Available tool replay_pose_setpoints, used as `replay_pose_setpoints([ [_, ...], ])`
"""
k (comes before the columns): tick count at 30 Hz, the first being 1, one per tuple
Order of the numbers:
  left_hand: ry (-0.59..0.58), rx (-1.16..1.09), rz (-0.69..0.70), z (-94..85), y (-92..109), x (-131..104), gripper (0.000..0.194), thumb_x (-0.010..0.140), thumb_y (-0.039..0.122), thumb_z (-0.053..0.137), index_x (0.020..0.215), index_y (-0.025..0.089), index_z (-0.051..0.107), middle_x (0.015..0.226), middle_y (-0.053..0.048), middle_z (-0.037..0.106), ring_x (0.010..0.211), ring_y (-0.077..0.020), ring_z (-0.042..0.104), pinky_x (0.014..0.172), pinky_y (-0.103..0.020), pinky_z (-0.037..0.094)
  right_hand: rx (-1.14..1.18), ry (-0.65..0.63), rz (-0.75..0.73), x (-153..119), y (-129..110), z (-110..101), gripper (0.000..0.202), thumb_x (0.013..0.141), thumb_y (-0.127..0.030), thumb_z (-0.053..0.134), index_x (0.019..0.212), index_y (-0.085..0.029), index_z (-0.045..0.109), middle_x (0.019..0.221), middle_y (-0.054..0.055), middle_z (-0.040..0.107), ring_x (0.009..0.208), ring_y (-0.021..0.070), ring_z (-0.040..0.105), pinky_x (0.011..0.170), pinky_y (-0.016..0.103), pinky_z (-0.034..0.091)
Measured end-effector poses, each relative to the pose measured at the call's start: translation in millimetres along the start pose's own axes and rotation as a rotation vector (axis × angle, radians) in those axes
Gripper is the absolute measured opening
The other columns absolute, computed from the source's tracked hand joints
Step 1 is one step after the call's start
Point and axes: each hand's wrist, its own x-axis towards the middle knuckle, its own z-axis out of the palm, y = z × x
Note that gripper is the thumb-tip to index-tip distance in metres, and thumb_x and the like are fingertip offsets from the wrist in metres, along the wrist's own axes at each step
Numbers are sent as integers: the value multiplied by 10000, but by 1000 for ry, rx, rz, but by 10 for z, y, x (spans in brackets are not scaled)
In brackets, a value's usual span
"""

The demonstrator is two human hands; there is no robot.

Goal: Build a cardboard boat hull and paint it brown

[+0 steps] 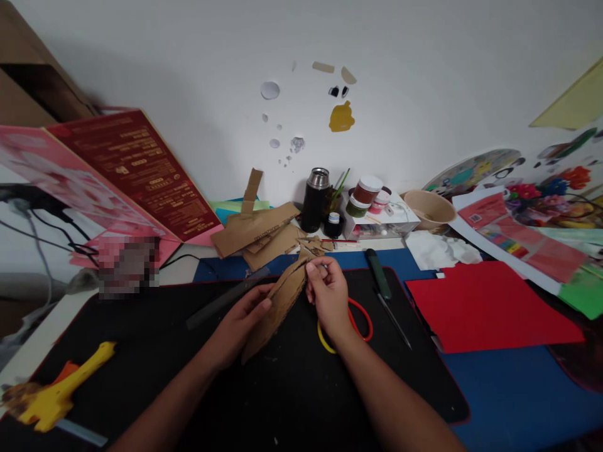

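Observation:
A long, leaf-shaped piece of brown cardboard [281, 301] is held between my hands above the black mat [264, 402]. My left hand [247, 317] grips its left side, with the thumb on the face of the board. At the upper right end, my right hand [327, 289] pinches the tip between thumb and fingers. Scissors with red and yellow handles [362, 319] lie partly hidden under my right hand. A green-handled cutter [378, 274] and a thin pointed metal tool [394, 319] rest to the right.
Cardboard scraps [264, 229], a black thermos [315, 202] and paint jars [367, 190] stand or lie along the wall. Red paper [490, 307] is at the right. A yellow glue gun [70, 389] lies at the left, below a red and pink folder [136, 169].

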Motion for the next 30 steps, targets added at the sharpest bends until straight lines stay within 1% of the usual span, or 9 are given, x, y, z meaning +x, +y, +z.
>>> replay_pose_setpoints([
  [3, -90, -14, -31, -37, -46, 7, 614, 914, 585, 698, 1424, 248, 641, 1358, -89, 727, 1145, -301, 707, 1015, -414, 533, 12, -10, 6, 5, 5, -1, 312, 889, -467, 769, 963, -226, 584, 575, -128, 417, 402, 67, 418, 370, 177, 332],
  [8, -123, 66, -8, -49, -33, 1, 553, 914, 582, 704, 1360, 255, 710, 1346, -70, 737, 1168, -298, 695, 1067, -407, 504, 14, -52, 41, 23, 2, -3, 333, 878, -467, 775, 930, -232, 544, 583, -140, 401, 376, 50, 392, 360, 169, 306],
  [10, -112, 80, -10, -33, -17, -10, 557, 916, 594, 695, 1358, 257, 716, 1301, -71, 757, 1129, -300, 709, 1033, -408, 530, 19, -61, 47, 30, 5, -2, 338, 879, -473, 770, 924, -235, 535, 566, -145, 393, 370, 51, 388, 359, 167, 298],
  [13, -57, 56, -56, -8, -12, -23, 622, 905, 633, 681, 1393, 249, 692, 1189, -85, 791, 1027, -307, 734, 884, -403, 596, 23, -63, 60, 31, 10, -3, 350, 877, -488, 767, 918, -239, 524, 549, -145, 403, 363, 54, 388, 352, 165, 281],
  [15, -46, 38, -79, -3, -20, -28, 639, 900, 635, 684, 1410, 250, 677, 1146, -85, 799, 984, -302, 739, 817, -384, 608, 24, -60, 68, 24, 9, -3, 356, 876, -494, 766, 918, -240, 521, 547, -144, 411, 364, 55, 391, 350, 165, 279],
  [19, -34, 36, -84, -15, -42, -29, 611, 905, 625, 689, 1394, 259, 684, 1136, -75, 800, 944, -271, 739, 810, -352, 599, 29, -56, 74, 4, -1, 5, 359, 875, -496, 769, 920, -238, 523, 551, -143, 411, 366, 53, 400, 355, 163, 276],
  [24, -31, 12, -133, 25, -38, -36, 693, 874, 674, 693, 1416, 243, 657, 1092, -83, 803, 765, -239, 741, 711, -352, 600, 29, -53, 78, -3, -11, 20, 370, 868, -507, 770, 910, -238, 519, 553, -138, 429, 366, 54, 395, 353, 166, 276],
  [27, -46, -7, -151, 71, -31, -42, 757, 865, 708, 671, 1438, 214, 630, 987, -87, 806, 722, -261, 746, 670, -377, 599, 27, -54, 78, -1, -16, 22, 350, 872, -488, 769, 910, -234, 531, 548, -135, 429, 371, 52, 386, 359, 166, 269],
  [30, -43, 65, -99, 87, -36, -37, 703, 892, 696, 632, 1398, 210, 667, 945, -97, 805, 764, -293, 754, 704, -411, 606, 19, -57, 75, -1, -19, 20, 338, 878, -482, 762, 912, -233, 536, 546, -132, 441, 371, 54, 384, 361, 169, 267],
])
